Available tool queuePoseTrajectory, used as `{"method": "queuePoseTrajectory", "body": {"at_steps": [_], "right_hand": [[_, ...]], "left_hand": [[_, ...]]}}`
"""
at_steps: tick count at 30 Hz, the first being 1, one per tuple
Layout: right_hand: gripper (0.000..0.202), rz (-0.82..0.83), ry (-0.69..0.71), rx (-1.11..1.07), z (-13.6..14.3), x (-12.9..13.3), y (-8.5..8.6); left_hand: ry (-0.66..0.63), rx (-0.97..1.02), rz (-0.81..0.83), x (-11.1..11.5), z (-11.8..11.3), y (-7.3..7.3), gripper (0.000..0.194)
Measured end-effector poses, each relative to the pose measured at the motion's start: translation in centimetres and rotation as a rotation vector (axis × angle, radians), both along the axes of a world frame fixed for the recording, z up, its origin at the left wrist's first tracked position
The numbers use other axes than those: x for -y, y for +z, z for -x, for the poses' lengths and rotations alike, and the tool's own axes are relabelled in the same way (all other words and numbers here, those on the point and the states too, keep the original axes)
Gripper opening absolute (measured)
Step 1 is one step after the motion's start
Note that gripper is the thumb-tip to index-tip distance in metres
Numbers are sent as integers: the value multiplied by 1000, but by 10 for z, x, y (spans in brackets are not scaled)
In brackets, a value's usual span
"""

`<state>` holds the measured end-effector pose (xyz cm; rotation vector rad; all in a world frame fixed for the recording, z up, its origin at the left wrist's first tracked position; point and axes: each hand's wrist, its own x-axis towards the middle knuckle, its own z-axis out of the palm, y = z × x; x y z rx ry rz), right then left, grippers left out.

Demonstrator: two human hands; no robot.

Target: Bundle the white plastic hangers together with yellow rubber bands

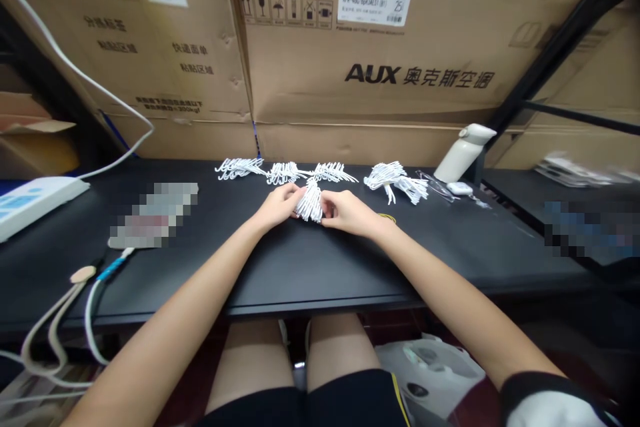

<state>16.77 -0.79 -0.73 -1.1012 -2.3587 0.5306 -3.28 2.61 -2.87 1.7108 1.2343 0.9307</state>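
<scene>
Between my two hands, above the middle of the black tabletop (310, 267), is a bundle of thin white hooks (310, 203). My left hand (280, 205) closes on its left side, with thumb and fingers bent. From the right, my right hand (345, 212) pinches the same bundle. Behind it lie more white hooks in a row: a left pile (240, 168), a middle pile (284, 172) and another pile (334, 172). Farther right is a larger heap of white hooks (395, 180). A yellow band, perhaps rubber (387, 218), shows partly beside my right wrist.
Large cardboard boxes (370, 100) wall off the back. At right stand a white bottle (463, 152) and a small white case (460, 189). On the left are a blurred-out phone (155, 213) with a cable (113, 268) and a white power strip (37, 203). A plastic bag (433, 373) sits below.
</scene>
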Motion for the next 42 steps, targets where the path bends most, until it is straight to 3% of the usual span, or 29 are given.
{"method": "queuePoseTrajectory", "body": {"at_steps": [4,10,15,20,26,31,36,40,42], "right_hand": [[27,9,-16,-29,2,-1,-3],[43,-102,-118,-159,8,-3,-10],[45,-155,-156,-253,12,-2,-14],[32,-78,-151,-312,12,-5,-14],[40,69,-131,-438,10,-11,-17],[36,-204,-137,-437,10,-10,-17],[34,-480,-304,-564,4,-12,-8],[42,-678,-599,-731,-16,-22,2],[49,-693,-759,-811,-32,-31,7]], "left_hand": [[33,10,18,1,-1,2,30],[170,138,225,5,-3,14,20],[163,252,300,4,1,17,10],[90,318,365,4,1,17,12],[77,299,368,3,1,16,16],[70,365,377,3,2,18,19],[149,455,390,4,4,20,24],[153,442,383,5,5,20,26],[153,439,387,6,5,21,26]]}}
